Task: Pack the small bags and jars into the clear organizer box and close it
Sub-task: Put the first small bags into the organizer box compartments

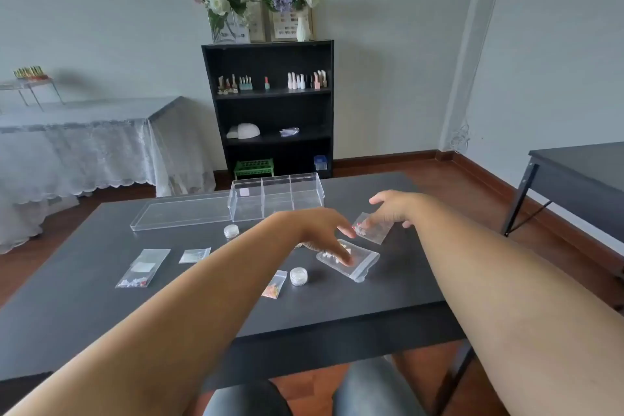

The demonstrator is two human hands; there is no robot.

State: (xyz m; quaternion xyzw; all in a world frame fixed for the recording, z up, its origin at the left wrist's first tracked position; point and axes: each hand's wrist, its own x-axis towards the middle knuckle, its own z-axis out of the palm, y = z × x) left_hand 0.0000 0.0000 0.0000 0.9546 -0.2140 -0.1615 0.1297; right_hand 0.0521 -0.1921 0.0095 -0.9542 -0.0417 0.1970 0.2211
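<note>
The clear organizer box (277,197) with three compartments stands open at the table's far side, its flat lid (182,213) lying to its left. My left hand (324,233) rests with spread fingers on a clear zip bag (359,262). My right hand (391,209) pinches a second small bag (374,230) near the box's right end. Two small round jars lie on the table, one (231,231) by the lid and one (298,276) near the front. More small bags lie loose: an orange-filled one (273,284), a pale one (194,255) and a long one (143,268).
The dark table (84,314) ends just before my knees. Behind it stand a black shelf (270,105) with nail polish bottles, a lace-covered table (84,145) to the left and another dark table (580,172) to the right.
</note>
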